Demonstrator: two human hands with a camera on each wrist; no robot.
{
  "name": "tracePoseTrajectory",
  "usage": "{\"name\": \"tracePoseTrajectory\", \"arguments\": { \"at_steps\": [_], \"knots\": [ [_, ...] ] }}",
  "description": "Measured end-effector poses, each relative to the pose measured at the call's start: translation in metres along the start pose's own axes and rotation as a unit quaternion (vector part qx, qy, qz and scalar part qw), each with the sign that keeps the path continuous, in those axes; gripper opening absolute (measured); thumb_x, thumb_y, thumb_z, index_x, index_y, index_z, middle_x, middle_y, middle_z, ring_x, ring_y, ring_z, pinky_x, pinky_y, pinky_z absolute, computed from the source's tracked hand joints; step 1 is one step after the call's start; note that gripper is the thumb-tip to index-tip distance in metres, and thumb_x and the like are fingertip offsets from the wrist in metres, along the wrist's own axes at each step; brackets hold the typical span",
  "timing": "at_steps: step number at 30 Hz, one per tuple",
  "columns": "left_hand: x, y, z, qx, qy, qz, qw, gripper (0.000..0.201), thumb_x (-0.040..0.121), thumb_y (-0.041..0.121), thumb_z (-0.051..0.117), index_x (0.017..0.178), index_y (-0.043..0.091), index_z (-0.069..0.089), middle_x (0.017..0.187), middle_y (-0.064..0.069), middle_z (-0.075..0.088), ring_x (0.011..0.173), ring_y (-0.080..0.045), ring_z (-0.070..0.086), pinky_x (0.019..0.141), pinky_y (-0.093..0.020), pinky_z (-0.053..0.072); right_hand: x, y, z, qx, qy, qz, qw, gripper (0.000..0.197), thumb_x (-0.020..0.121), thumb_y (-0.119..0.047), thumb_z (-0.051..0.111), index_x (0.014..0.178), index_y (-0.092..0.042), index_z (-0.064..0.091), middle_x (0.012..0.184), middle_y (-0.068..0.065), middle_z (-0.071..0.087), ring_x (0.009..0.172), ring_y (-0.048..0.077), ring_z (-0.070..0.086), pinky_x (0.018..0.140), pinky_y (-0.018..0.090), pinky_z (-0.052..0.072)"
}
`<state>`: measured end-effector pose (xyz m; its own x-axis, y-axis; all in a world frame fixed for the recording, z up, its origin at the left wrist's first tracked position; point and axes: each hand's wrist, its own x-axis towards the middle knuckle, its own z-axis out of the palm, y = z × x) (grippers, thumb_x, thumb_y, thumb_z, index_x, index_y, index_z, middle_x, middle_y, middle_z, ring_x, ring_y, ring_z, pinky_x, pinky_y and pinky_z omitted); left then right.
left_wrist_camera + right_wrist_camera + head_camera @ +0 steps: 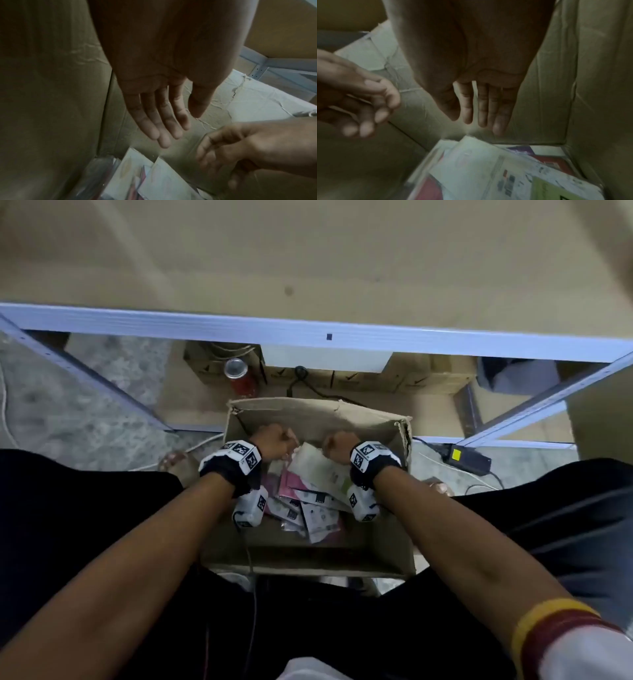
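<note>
Fingers (164, 119) relaxed and open on left hand (272, 440) and right hand (339, 445), holding nothing, both down inside one cardboard box (308, 414). Top pale packet (322, 470) below them lies long-axis 11-to-5 o'clock; pile (308, 508) too jumbled to count.

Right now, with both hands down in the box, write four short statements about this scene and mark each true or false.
1. The left hand and right hand are both inside the cardboard box. True.
2. The left hand grips a packet. False: its fingers are straight and hold nothing.
3. The box is empty. False: packets lie in it.
4. A red can stands beyond the box. True.
</note>
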<state>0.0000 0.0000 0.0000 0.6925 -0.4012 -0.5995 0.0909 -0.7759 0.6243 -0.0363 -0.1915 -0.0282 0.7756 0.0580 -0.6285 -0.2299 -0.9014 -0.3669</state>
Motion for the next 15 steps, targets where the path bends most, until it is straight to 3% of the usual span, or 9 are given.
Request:
{"name": "tracePoseTrajectory", "arguments": {
  "at_steps": [2, 5, 7, 9, 12, 15],
  "knots": [
    [0.005, -0.004, 0.002, 0.021, 0.007, -0.015, 1.000, 0.024, 0.095, 0.025, 0.058, 0.090, 0.008, 0.074, 0.090, -0.014, 0.076, 0.083, -0.026, 0.072, 0.088, -0.030, 0.055, 0.004, 0.001, 0.006, -0.009, -0.013, 0.018, 1.000, 0.033, 0.094, -0.022, 0.054, 0.122, -0.006, 0.064, 0.126, 0.015, 0.063, 0.115, 0.033, 0.060, 0.093, 0.032, 0.047],
    [0.009, -0.013, 0.012, 0.049, 0.003, -0.037, 0.998, 0.033, 0.097, 0.022, 0.052, 0.092, -0.003, 0.073, 0.093, -0.020, 0.074, 0.090, -0.035, 0.069, 0.089, -0.037, 0.054, 0.012, 0.006, 0.020, 0.005, -0.035, 0.031, 0.999, 0.046, 0.092, -0.020, 0.061, 0.135, -0.007, 0.052, 0.140, 0.014, 0.052, 0.127, 0.031, 0.051, 0.101, 0.034, 0.044],
    [0.013, -0.016, 0.018, 0.073, 0.003, -0.038, 0.997, 0.030, 0.095, 0.020, 0.052, 0.096, -0.002, 0.072, 0.101, -0.021, 0.072, 0.096, -0.037, 0.068, 0.088, -0.040, 0.054, 0.018, 0.014, 0.028, 0.027, -0.036, 0.031, 0.998, 0.062, 0.091, -0.018, 0.065, 0.146, -0.007, 0.038, 0.150, 0.016, 0.040, 0.136, 0.032, 0.041, 0.108, 0.038, 0.038],
    [0.017, -0.021, 0.024, 0.120, -0.006, -0.038, 0.992, 0.027, 0.094, 0.024, 0.054, 0.099, 0.006, 0.073, 0.109, -0.014, 0.072, 0.105, -0.032, 0.066, 0.093, -0.038, 0.052, 0.020, 0.023, 0.036, 0.041, -0.031, 0.038, 0.998, 0.074, 0.089, -0.015, 0.067, 0.152, -0.010, 0.027, 0.154, 0.016, 0.031, 0.140, 0.034, 0.034, 0.111, 0.041, 0.035],
    [0.026, -0.027, 0.031, 0.166, -0.009, -0.023, 0.986, 0.021, 0.093, 0.023, 0.055, 0.096, 0.014, 0.073, 0.113, -0.008, 0.072, 0.111, -0.027, 0.063, 0.097, -0.032, 0.047, 0.022, 0.037, 0.048, 0.043, -0.029, 0.059, 0.997, 0.070, 0.089, -0.014, 0.066, 0.149, -0.011, 0.031, 0.154, 0.016, 0.032, 0.139, 0.033, 0.037, 0.111, 0.042, 0.037],
    [0.032, -0.031, 0.039, 0.186, -0.011, -0.036, 0.982, 0.028, 0.097, 0.026, 0.049, 0.105, 0.011, 0.071, 0.120, -0.011, 0.068, 0.116, -0.028, 0.060, 0.103, -0.031, 0.041, 0.023, 0.044, 0.058, 0.019, -0.031, 0.079, 0.996, 0.062, 0.089, -0.011, 0.064, 0.144, -0.009, 0.038, 0.151, 0.016, 0.035, 0.135, 0.036, 0.040, 0.108, 0.046, 0.039]
  ]
}}
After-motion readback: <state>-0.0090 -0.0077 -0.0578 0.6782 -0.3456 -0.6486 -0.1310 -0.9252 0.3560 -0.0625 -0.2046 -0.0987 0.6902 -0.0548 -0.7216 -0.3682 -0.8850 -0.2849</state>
